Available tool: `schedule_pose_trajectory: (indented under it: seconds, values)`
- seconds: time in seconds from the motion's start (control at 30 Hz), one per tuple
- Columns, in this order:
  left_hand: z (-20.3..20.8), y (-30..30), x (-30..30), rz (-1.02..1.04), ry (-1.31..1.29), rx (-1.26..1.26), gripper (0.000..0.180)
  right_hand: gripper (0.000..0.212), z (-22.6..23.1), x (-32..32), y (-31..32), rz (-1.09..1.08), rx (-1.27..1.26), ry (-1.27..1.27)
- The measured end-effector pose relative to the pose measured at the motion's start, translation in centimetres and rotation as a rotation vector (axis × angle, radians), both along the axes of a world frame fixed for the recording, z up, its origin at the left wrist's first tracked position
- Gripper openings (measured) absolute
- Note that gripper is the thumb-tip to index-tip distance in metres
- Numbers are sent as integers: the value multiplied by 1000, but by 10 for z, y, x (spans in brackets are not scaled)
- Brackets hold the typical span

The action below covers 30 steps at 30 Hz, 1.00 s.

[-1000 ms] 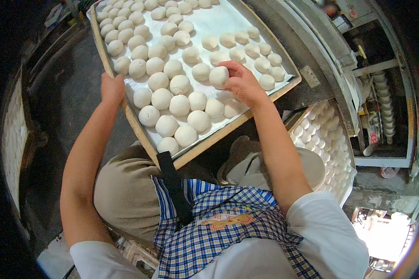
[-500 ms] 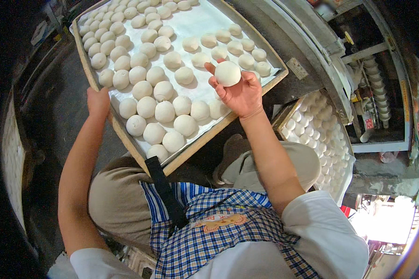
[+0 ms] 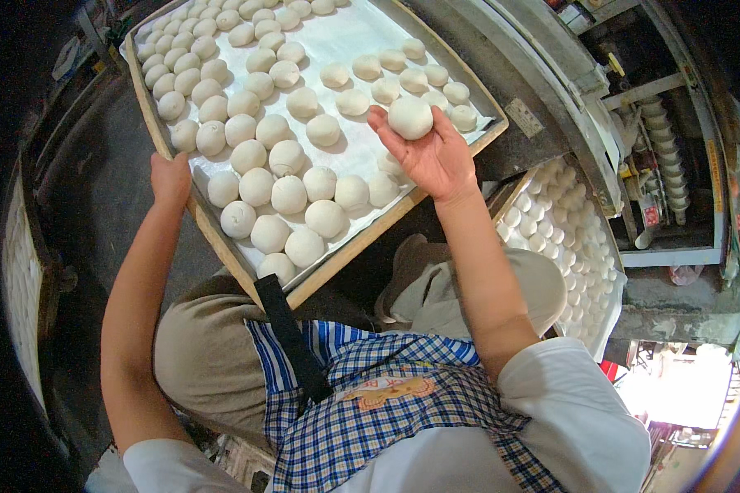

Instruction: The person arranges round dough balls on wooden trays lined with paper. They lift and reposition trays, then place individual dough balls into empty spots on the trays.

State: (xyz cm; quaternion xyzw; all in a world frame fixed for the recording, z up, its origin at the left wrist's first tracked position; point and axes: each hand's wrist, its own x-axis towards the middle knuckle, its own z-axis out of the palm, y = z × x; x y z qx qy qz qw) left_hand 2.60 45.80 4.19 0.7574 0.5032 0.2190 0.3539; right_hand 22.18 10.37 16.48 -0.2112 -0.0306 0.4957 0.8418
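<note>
My right hand (image 3: 436, 164) is palm up over the near right part of a wooden-edged tray (image 3: 358, 249), cradling a round white dough ball (image 3: 410, 117) between fingers and thumb. My left hand (image 3: 171, 178) is closed over the tray's left rim; the fingers underneath are hidden. White cloth (image 3: 321, 49) lines the tray. Rows of dough balls (image 3: 288, 158) sit on it, close together at the left and front, with wider gaps in the middle. Some balls near my right hand are partly covered by it.
Another tray of dough balls (image 3: 563, 246) stands lower at the right, and one more tray (image 3: 25, 287) shows at the far left. A black strap (image 3: 292, 337) runs from the tray's near corner to my checked apron (image 3: 386, 403). Metal machinery (image 3: 666, 156) stands at the right.
My right hand has shifted slightly right and turned its palm further up, carrying the dough ball a little away from me. My left hand keeps its hold on the rim.
</note>
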Motion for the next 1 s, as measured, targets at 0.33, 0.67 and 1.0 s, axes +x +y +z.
schedule_pose_trajectory:
  seconds: [0.33,0.67,1.0]
  values:
    - [-6,5,1,-4,1,14,51,53,-13,0,6,8,-29,101]
    - [-5,2,2,4,5,26,52,53,-26,7,-7,23,-27,-75]
    - [-4,1,1,1,-15,61,52,51,-18,-6,4,-231,-179,25]
